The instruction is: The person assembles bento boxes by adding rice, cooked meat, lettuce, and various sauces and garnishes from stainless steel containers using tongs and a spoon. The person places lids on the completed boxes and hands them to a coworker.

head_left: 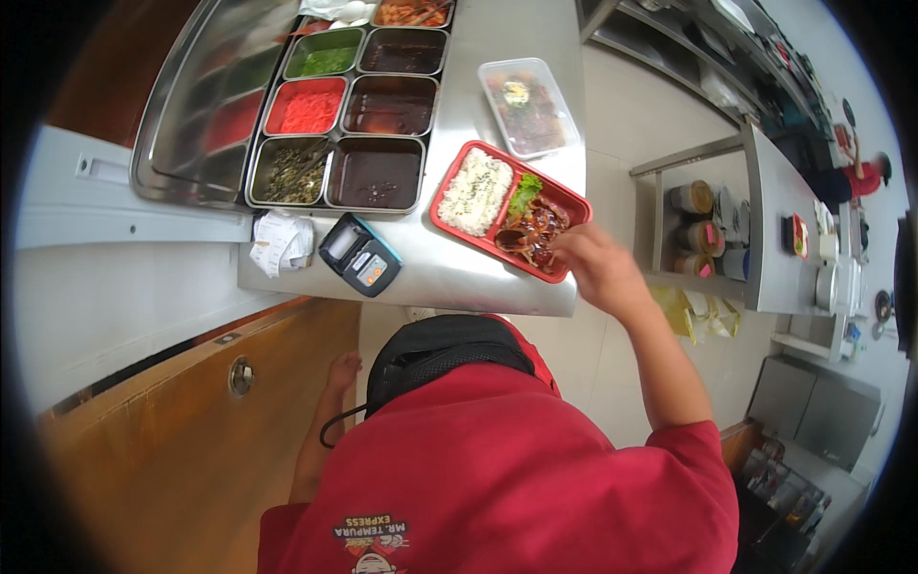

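On the steel counter a red two-part bento box (491, 241) holds white rice (475, 194) sprinkled with dark flecks on its left side. Its right side has glazed brown meat (534, 232) with a green lettuce leaf (525, 195) behind it. My right hand (598, 263) reaches over the box's right edge, fingertips pinched together just above the meat. Whatever those fingers hold, if anything, is too small to make out. Down beside my body, below counter level, hangs my left hand (344, 371), its fingers curled in and nothing visible in them.
A clear-lidded container (529, 107) of food sits behind the box. To the left, metal pans hold dark sauce (376, 172), red shreds (307, 105) and chopped greens (323, 61). Near the counter's front lie a small printer (361, 255) and crumpled receipts (281, 242). Another person (856, 180) works far right.
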Demonstrator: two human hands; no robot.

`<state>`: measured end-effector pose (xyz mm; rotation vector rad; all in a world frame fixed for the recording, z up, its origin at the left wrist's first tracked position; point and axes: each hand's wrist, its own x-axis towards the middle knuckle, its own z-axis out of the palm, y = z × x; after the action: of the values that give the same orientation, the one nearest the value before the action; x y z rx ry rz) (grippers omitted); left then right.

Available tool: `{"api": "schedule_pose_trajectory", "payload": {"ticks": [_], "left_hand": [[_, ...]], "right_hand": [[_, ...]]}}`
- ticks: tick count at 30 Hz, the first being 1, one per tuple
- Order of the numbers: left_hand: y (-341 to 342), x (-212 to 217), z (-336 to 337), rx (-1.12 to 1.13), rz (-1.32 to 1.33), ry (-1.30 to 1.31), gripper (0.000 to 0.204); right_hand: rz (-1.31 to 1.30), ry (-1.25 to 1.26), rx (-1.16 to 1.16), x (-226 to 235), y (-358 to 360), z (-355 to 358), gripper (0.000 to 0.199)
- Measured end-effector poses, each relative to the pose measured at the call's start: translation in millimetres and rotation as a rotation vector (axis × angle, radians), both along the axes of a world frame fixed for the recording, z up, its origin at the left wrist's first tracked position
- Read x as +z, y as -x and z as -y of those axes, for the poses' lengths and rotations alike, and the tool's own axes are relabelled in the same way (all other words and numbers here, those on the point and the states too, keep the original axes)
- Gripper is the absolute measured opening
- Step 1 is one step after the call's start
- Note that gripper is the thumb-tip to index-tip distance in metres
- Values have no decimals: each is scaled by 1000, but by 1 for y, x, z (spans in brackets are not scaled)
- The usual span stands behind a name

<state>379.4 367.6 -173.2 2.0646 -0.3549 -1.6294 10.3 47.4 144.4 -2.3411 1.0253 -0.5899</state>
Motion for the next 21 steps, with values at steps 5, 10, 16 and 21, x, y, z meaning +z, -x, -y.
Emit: {"api": "schedule_pose_trajectory", "payload": {"ticks": [5,10,16,21], "left_hand": [[7,3,-18,33,-1,-25,24],[17,6,-43,31,-29,-31,22],[27,20,-54,133,130,-117,15],[25,13,-56,-14,94,-140,15]], "right_hand": [[249,-18,-244,10,-21,25,9],[429,-186,-313,-45,-113,54,13],[340,-150,-240,-83,-153,56,14],[691,-790,-557,-78,-139,72,15]]}}
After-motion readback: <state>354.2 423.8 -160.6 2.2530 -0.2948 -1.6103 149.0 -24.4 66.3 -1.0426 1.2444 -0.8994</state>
